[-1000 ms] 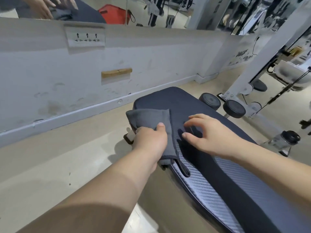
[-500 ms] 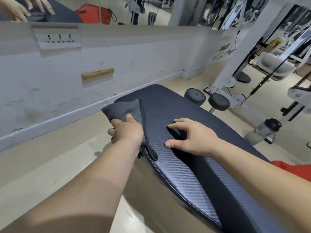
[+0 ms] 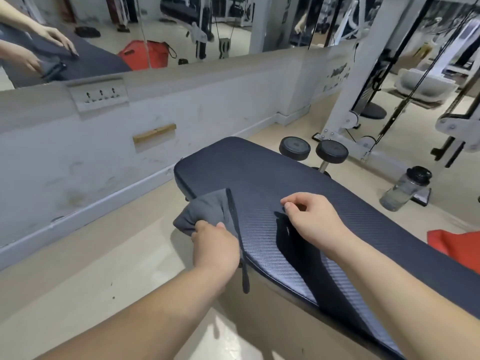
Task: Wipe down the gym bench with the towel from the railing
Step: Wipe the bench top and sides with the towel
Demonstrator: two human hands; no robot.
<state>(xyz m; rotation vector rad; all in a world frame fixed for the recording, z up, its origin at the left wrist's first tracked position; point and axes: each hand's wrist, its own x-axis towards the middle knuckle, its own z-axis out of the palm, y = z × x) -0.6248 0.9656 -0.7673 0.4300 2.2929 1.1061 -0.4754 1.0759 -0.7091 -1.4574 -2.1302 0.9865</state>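
The dark blue padded gym bench [image 3: 259, 175] runs from the centre toward the lower right, its surface woven like carbon fibre. A folded grey towel [image 3: 207, 211] lies over the bench's left edge, a dark strap hanging from it. My left hand [image 3: 215, 245] grips the towel's near end, thumb on top. My right hand [image 3: 311, 219] hovers over the middle of the pad to the right of the towel, fingers loosely curled, holding nothing.
A low white wall [image 3: 104, 152] with a socket plate [image 3: 100, 96] and mirrors above stands close on the left. Two black rollers [image 3: 314, 149], a white machine frame [image 3: 348, 100] and a clear water bottle [image 3: 405, 188] stand on the floor to the right. Something red [image 3: 454, 245] lies beyond the bench.
My left hand has pulled the towel back along the bench's left edge toward me. My right hand has lifted off the pad and curled its fingers.
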